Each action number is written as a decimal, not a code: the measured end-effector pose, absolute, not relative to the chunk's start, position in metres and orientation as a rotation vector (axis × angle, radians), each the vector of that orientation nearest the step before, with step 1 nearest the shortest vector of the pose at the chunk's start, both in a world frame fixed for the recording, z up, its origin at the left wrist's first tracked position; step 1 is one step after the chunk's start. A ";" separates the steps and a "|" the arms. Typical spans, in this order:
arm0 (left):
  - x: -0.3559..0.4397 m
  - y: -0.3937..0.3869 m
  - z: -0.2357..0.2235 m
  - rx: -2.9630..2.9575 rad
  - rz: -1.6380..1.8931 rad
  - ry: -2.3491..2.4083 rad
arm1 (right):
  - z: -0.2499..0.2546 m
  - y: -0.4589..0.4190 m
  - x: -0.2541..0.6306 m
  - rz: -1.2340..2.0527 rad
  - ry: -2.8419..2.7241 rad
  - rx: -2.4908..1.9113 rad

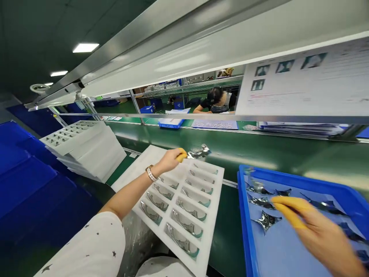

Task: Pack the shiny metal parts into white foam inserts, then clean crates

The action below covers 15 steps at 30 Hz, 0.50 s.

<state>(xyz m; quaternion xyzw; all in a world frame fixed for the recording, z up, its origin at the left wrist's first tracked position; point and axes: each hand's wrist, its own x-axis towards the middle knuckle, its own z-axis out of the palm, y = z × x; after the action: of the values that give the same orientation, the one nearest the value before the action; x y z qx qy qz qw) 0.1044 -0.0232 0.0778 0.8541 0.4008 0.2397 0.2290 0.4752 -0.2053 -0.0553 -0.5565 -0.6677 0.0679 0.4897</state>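
Observation:
My left hand (174, 157), with yellow finger covers, pinches a shiny chrome part (198, 152) above the far edge of a white foam tray (215, 215). Similar curved chrome parts (182, 240) lie in the tray's slots, in two columns. Over the blue bin (241, 231) at the right, my right hand (319, 227) is slightly blurred. Its yellow-covered thumb and finger come together at the end of a chrome part (261, 202). A star-shaped chrome piece (266, 221) lies just below those fingertips. More dark, shiny parts (325, 206) rest around that hand on the bin's pale lining.
Stacked white foam trays (89, 150) stand at the left beside blue containers (34, 173). A metal rail (178, 115) and a printed sheet (305, 80) cross above the green bench (230, 148). Another person (216, 100) sits beyond, head bent down.

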 end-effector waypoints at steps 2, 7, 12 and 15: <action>0.058 -0.008 0.065 2.095 0.804 1.184 | -0.029 -0.162 0.405 0.348 -1.760 -1.240; -0.031 0.005 0.009 1.643 1.006 1.317 | -0.024 -0.064 0.278 0.666 -2.016 -1.103; -0.078 0.003 -0.037 1.499 1.004 1.368 | -0.051 -0.028 0.261 0.826 -2.195 -1.210; -0.084 0.004 -0.050 1.491 0.982 1.361 | -0.055 -0.025 0.271 0.934 -2.276 -1.242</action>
<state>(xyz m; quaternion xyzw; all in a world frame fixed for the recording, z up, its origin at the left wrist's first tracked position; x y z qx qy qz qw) -0.0845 0.0043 -0.0503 0.5984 0.5463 0.3942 0.4336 0.2709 -0.0249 -0.0553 -0.4422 -0.8105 0.3328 0.1918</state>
